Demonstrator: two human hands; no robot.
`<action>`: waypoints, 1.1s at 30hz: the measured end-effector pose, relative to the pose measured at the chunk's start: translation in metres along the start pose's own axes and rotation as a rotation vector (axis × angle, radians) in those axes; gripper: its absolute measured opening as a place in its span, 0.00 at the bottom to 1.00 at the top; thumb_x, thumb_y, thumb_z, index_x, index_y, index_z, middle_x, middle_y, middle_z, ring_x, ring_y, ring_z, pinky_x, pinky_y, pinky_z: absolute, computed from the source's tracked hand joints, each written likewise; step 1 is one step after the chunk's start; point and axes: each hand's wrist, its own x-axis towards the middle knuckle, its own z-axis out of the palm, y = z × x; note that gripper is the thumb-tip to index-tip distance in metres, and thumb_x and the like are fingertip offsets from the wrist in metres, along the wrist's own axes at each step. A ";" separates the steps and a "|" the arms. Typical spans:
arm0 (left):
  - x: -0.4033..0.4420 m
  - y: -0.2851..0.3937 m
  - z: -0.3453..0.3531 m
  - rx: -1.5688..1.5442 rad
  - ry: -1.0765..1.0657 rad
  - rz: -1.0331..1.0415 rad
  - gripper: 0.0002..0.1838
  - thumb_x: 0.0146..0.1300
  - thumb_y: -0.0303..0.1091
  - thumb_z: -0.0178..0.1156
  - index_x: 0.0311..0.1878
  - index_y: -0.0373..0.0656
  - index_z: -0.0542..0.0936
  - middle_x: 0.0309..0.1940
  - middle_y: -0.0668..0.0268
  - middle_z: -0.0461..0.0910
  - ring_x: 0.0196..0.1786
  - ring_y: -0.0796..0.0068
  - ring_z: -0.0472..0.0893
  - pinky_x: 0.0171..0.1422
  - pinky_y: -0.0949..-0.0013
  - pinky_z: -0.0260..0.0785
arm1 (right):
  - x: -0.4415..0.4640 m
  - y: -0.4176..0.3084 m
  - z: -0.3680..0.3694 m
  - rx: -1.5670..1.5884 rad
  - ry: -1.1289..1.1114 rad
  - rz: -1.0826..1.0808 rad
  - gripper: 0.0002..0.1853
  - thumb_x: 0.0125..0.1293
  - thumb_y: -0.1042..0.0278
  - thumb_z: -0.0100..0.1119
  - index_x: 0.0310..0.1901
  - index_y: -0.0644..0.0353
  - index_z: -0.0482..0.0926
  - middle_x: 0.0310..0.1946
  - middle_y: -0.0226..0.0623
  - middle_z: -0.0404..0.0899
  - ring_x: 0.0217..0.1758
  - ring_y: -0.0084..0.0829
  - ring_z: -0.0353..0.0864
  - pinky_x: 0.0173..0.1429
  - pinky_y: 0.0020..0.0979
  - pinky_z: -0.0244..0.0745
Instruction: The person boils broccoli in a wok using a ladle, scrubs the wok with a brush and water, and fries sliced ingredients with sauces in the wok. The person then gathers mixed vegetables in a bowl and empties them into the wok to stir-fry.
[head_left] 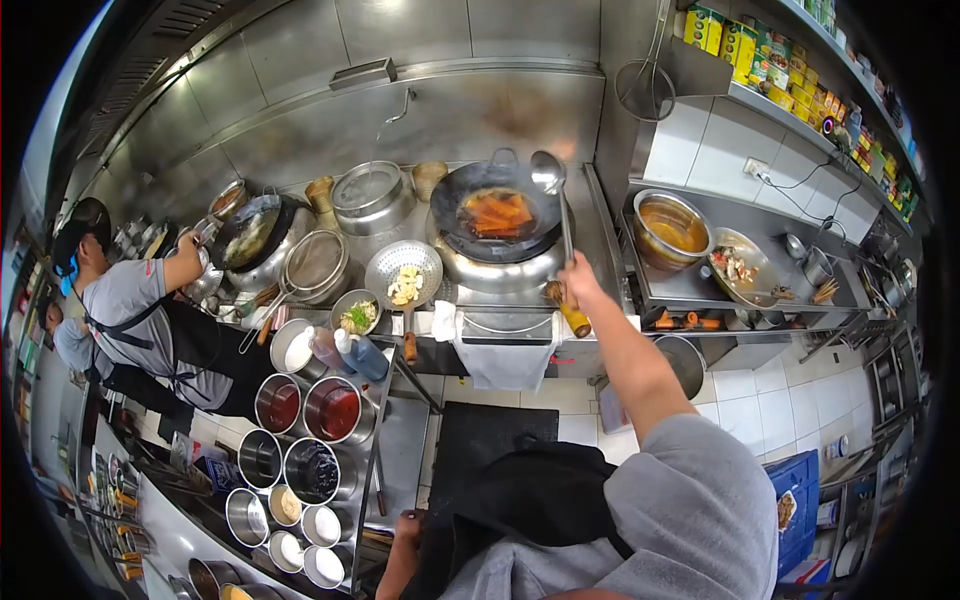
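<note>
My right hand (578, 280) is closed around the long handle of a ladle (547, 172). The ladle's bowl is raised by the right rim of a black wok (462, 235) on the stove. Inside the wok, orange-brown pieces (497, 212) lie in dark bubbling liquid. My left hand (408, 526) hangs low beside the metal rack of pots; its fingers are too small and partly hidden to read. Left of the wok, a perforated strainer (428, 262) holds pale yellow chunks (405, 285). A bowl with chopped greens (357, 314) sits beside it.
A co-worker (130, 300) stands at another wok (255, 238) on the left. Steel pots of sauces and powders (333, 409) and squeeze bottles (362, 356) fill the rack. On the right are a pot of brown liquid (672, 232) and a pan of food (740, 265). A white cloth (503, 360) hangs in front.
</note>
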 end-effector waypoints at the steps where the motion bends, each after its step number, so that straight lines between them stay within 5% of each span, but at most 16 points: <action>1: 0.002 0.025 -0.009 -0.050 0.079 0.026 0.19 0.54 0.38 0.64 0.47 0.38 0.78 0.37 0.54 0.84 0.36 0.64 0.84 0.41 0.64 0.76 | 0.033 -0.011 0.000 -0.115 0.028 0.036 0.41 0.57 0.82 0.51 0.72 0.48 0.50 0.29 0.40 0.72 0.21 0.30 0.74 0.19 0.35 0.69; 3: 0.004 0.069 -0.017 -0.119 0.161 0.056 0.21 0.54 0.35 0.64 0.52 0.37 0.76 0.39 0.55 0.83 0.35 0.66 0.83 0.39 0.65 0.77 | 0.099 -0.005 0.000 -0.229 0.044 0.074 0.42 0.56 0.83 0.50 0.73 0.49 0.48 0.32 0.44 0.76 0.22 0.32 0.76 0.20 0.37 0.70; 5: 0.008 0.096 -0.019 -0.157 0.163 0.045 0.21 0.55 0.34 0.63 0.51 0.36 0.76 0.39 0.55 0.83 0.35 0.68 0.83 0.38 0.66 0.77 | 0.140 0.008 0.008 -0.742 0.238 -0.091 0.43 0.55 0.84 0.46 0.74 0.50 0.48 0.38 0.51 0.80 0.24 0.38 0.80 0.23 0.40 0.72; 8: -0.007 0.136 -0.022 -0.251 0.137 -0.050 0.21 0.55 0.33 0.63 0.51 0.36 0.76 0.38 0.56 0.83 0.35 0.70 0.83 0.37 0.68 0.76 | 0.109 -0.052 0.019 -0.762 0.120 0.141 0.42 0.55 0.85 0.43 0.74 0.51 0.51 0.42 0.55 0.81 0.26 0.42 0.82 0.25 0.42 0.72; 12: -0.016 0.120 0.005 -0.238 0.196 -0.023 0.20 0.54 0.33 0.62 0.49 0.34 0.76 0.31 0.59 0.82 0.28 0.71 0.80 0.31 0.67 0.74 | 0.143 -0.046 0.017 -0.589 0.002 0.168 0.43 0.57 0.86 0.40 0.75 0.45 0.45 0.26 0.50 0.75 0.17 0.37 0.72 0.18 0.40 0.64; 14: -0.009 0.081 0.040 -0.490 0.125 -0.317 0.14 0.53 0.32 0.62 0.42 0.36 0.80 0.26 0.61 0.81 0.27 0.70 0.80 0.30 0.66 0.73 | 0.170 -0.030 0.019 -0.531 -0.067 0.174 0.44 0.58 0.86 0.41 0.75 0.43 0.42 0.21 0.43 0.68 0.16 0.32 0.66 0.15 0.37 0.61; 18: -0.024 0.041 0.083 -0.109 0.389 -0.148 0.10 0.50 0.33 0.64 0.34 0.38 0.83 0.26 0.61 0.82 0.33 0.68 0.82 0.42 0.66 0.75 | 0.172 -0.033 0.026 -0.355 -0.199 0.248 0.45 0.59 0.85 0.45 0.75 0.42 0.42 0.24 0.40 0.68 0.16 0.28 0.66 0.16 0.35 0.63; 23: -0.045 0.044 0.094 -0.479 0.258 -0.252 0.12 0.54 0.35 0.63 0.39 0.40 0.83 0.32 0.62 0.83 0.36 0.66 0.82 0.47 0.67 0.74 | 0.178 -0.031 0.020 -0.358 -0.304 0.216 0.45 0.60 0.84 0.49 0.75 0.40 0.42 0.28 0.38 0.69 0.17 0.25 0.66 0.18 0.33 0.66; 28: -0.052 0.118 0.057 -0.628 0.174 -0.510 0.15 0.58 0.32 0.58 0.49 0.46 0.78 0.30 0.66 0.79 0.27 0.73 0.78 0.28 0.64 0.73 | 0.179 -0.034 -0.002 -0.355 -0.397 0.202 0.44 0.61 0.83 0.51 0.75 0.42 0.45 0.28 0.35 0.69 0.18 0.24 0.66 0.20 0.33 0.67; 33: -0.043 0.179 0.013 -0.567 0.207 -0.347 0.15 0.58 0.29 0.56 0.50 0.47 0.76 0.29 0.69 0.77 0.26 0.77 0.75 0.24 0.69 0.69 | 0.192 -0.029 -0.010 -0.527 -0.234 0.088 0.45 0.59 0.85 0.47 0.75 0.42 0.45 0.27 0.39 0.72 0.18 0.28 0.68 0.19 0.35 0.65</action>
